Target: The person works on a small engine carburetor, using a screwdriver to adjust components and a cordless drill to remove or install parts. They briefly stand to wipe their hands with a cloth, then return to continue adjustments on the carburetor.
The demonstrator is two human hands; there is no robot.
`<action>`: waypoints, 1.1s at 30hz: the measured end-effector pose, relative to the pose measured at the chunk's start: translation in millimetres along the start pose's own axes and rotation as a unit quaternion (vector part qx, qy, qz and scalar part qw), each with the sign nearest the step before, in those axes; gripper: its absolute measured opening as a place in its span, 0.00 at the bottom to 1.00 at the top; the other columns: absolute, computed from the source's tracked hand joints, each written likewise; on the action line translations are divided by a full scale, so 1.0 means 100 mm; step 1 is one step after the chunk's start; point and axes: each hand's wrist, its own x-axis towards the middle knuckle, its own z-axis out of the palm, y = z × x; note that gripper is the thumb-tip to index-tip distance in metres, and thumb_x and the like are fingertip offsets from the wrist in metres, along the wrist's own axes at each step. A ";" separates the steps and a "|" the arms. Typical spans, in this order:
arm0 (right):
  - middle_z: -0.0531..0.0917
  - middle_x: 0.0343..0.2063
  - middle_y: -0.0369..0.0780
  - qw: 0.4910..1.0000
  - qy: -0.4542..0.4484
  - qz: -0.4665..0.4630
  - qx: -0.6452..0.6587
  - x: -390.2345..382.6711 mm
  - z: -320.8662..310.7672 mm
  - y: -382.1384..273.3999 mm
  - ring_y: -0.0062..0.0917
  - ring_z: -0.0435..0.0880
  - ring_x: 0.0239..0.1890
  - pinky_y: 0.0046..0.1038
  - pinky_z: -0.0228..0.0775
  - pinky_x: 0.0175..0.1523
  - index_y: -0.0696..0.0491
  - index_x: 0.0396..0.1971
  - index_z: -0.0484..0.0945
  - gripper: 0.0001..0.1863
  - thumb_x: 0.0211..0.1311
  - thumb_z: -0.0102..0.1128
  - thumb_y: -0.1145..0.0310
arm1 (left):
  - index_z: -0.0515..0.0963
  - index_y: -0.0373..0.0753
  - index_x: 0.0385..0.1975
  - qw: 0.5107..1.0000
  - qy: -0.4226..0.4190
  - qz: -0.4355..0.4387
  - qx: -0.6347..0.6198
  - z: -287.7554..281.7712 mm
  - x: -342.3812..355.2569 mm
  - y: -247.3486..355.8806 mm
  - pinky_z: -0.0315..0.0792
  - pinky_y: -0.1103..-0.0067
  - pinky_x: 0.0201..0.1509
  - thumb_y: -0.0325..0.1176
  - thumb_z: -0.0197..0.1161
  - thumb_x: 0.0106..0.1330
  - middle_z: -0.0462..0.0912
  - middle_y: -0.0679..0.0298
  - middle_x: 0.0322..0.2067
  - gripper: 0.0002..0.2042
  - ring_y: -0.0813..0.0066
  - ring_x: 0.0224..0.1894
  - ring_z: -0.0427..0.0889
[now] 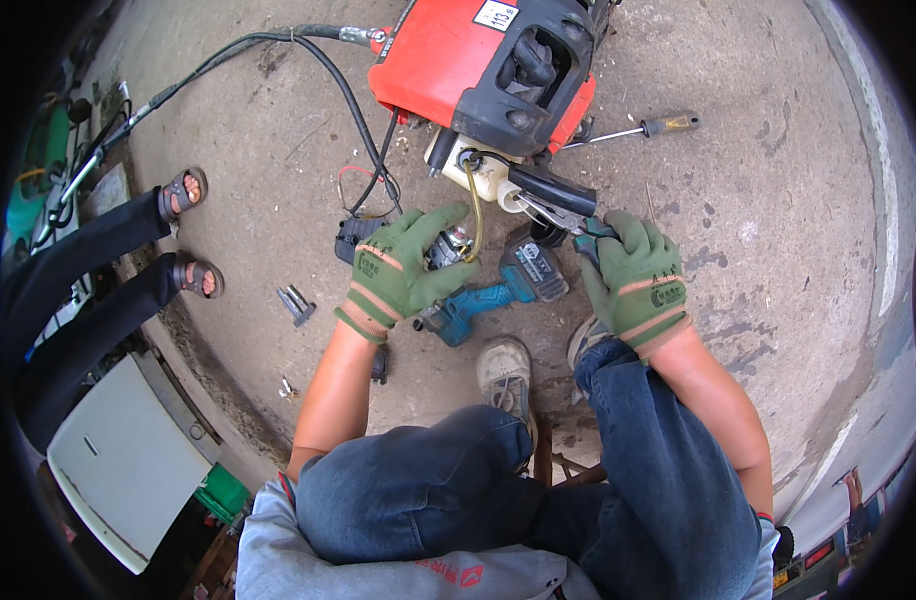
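My left hand, in a green glove, has its thumb and fingers around a small metal carburetor. From there a yellowish fuel hose runs up to a cream plastic fuel tank. My right hand, gloved alike, is closed on the teal handles of long-nosed pliers. Their jaws reach to the tank's round white neck; whether they grip anything there cannot be made out. The tank is beneath a red and black engine unit. Below my hands lies a teal cordless power tool.
A screwdriver lies right of the engine. Black cables run off to the left. A black part and a small metal piece rest on the concrete. Someone's sandalled feet are at left, above a pale panel.
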 end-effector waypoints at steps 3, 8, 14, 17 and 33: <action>0.78 0.48 0.41 1.000 0.000 -0.001 0.000 0.00 -0.01 0.00 0.38 0.81 0.46 0.42 0.71 0.45 0.52 0.36 0.83 0.13 0.53 0.71 0.63 | 0.79 0.38 0.58 1.000 -0.001 -0.003 0.001 -0.01 0.00 0.01 0.79 0.66 0.46 0.46 0.77 0.52 0.85 0.49 0.41 0.33 0.52 0.41 0.86; 0.79 0.52 0.44 0.997 -0.047 0.020 0.054 -0.03 -0.02 0.02 0.43 0.81 0.50 0.44 0.74 0.49 0.53 0.39 0.84 0.14 0.54 0.70 0.64 | 0.79 0.38 0.58 1.000 0.002 0.001 0.001 0.00 -0.01 -0.01 0.79 0.66 0.45 0.45 0.77 0.52 0.85 0.49 0.40 0.33 0.52 0.41 0.86; 0.82 0.52 0.49 0.974 -0.108 0.064 0.189 -0.09 -0.12 0.05 0.51 0.82 0.52 0.44 0.75 0.59 0.55 0.42 0.85 0.15 0.56 0.69 0.64 | 0.79 0.39 0.59 1.000 0.004 0.003 0.007 -0.01 -0.01 0.00 0.79 0.66 0.44 0.45 0.76 0.52 0.85 0.51 0.39 0.32 0.54 0.39 0.86; 0.83 0.52 0.50 0.966 -0.108 0.083 0.220 -0.13 -0.27 0.08 0.50 0.83 0.52 0.43 0.76 0.59 0.57 0.41 0.86 0.14 0.56 0.69 0.67 | 0.79 0.40 0.59 1.000 -0.003 -0.002 0.002 -0.04 -0.01 0.02 0.78 0.66 0.42 0.45 0.76 0.52 0.84 0.51 0.38 0.32 0.54 0.38 0.85; 0.85 0.43 0.53 0.906 -0.227 0.044 0.355 0.03 -0.15 -0.13 0.44 0.81 0.56 0.42 0.74 0.59 0.58 0.33 0.85 0.10 0.61 0.65 0.66 | 0.78 0.36 0.57 1.000 0.013 0.004 -0.017 -0.09 0.01 0.07 0.78 0.68 0.50 0.47 0.73 0.56 0.85 0.49 0.44 0.31 0.54 0.45 0.87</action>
